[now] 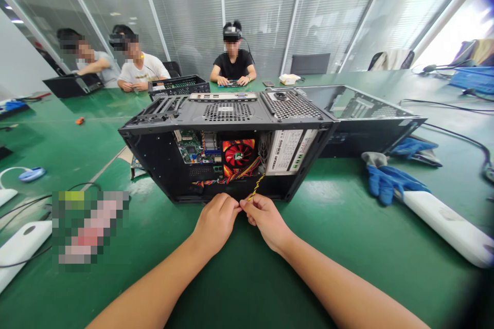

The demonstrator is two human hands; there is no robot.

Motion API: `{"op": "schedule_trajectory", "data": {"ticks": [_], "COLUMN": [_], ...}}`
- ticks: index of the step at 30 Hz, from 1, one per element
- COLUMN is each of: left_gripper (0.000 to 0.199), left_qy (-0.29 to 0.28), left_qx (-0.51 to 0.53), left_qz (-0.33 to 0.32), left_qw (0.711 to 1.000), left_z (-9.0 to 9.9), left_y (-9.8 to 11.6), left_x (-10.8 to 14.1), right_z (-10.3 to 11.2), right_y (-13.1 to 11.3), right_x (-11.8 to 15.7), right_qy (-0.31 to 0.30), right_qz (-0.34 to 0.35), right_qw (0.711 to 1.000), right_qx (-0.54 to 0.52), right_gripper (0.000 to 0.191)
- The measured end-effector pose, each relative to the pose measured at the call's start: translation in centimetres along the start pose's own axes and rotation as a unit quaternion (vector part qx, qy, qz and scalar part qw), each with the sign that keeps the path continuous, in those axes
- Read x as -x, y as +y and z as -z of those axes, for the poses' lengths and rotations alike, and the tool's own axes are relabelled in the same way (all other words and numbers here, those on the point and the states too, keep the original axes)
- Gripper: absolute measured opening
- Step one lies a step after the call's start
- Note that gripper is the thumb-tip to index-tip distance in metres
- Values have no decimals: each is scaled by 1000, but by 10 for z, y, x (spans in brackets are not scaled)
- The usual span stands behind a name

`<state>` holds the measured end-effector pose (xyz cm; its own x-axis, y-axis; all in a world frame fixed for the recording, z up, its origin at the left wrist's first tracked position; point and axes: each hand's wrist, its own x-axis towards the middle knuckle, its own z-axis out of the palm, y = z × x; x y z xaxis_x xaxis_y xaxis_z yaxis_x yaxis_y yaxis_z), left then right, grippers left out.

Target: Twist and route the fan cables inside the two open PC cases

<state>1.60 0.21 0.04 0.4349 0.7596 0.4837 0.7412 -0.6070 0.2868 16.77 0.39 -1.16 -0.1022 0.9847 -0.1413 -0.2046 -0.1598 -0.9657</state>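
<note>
Glass partitions with blinds (262,10) back a long green bench (347,216), where an open computer case (189,115) sits, its open side facing the wearer. Out of its lower edge, below the power supply (287,151), comes a twisted yellow-and-black cable (258,185). The right hand (268,218) has its fingers pinched shut on it near the free end; the left hand (216,223) meets them, fingertips bunched, though whether they grip anything is hidden. Pulling outward could strain the cable where it leaves the case, since little slack shows, or drag the coloured wires (239,172) toward the fan (237,157); a loose pinch could let the end slip. Blue gloves (389,177) lie off to the right, and three people sit across the bench.
</note>
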Motion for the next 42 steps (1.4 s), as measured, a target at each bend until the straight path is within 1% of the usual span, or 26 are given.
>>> {"op": "schedule_trajectory", "data": {"ticks": [4,10,13,16,22,28,32,36,42], "left_gripper": [18,16,16,14,12,14,14,15,17], "left_qy": [-22,-38,-33,-23,-6,-23,-37,-46,-74], "left_qx": [7,70,87,96,96,101,109,138,198], "left_qz": [35,76,72,54,32,36,53,77,141], "left_qw": [999,994,993,994,995,994,992,986,967], "left_z": [-1,-3,-2,-2,-2,0,1,2,5], "left_y": [2,4,3,2,0,0,2,2,3], "left_x": [0,-1,-1,0,3,1,-1,-3,-7], "right_z": [0,1,2,2,0,0,1,1,2], "right_y": [1,2,3,3,-1,-2,-1,-1,-2], "right_x": [0,0,-1,-1,0,0,0,0,1], "right_qy": [1,2,4,9,12,9,8,2,-16], "right_qz": [-2,1,5,5,-2,-1,2,8,16], "right_qw": [1000,1000,1000,999,1000,1000,1000,999,999], "right_qx": [17,29,28,31,19,12,23,36,44], "right_gripper": [38,39,39,40,43,42,42,41,41]}}
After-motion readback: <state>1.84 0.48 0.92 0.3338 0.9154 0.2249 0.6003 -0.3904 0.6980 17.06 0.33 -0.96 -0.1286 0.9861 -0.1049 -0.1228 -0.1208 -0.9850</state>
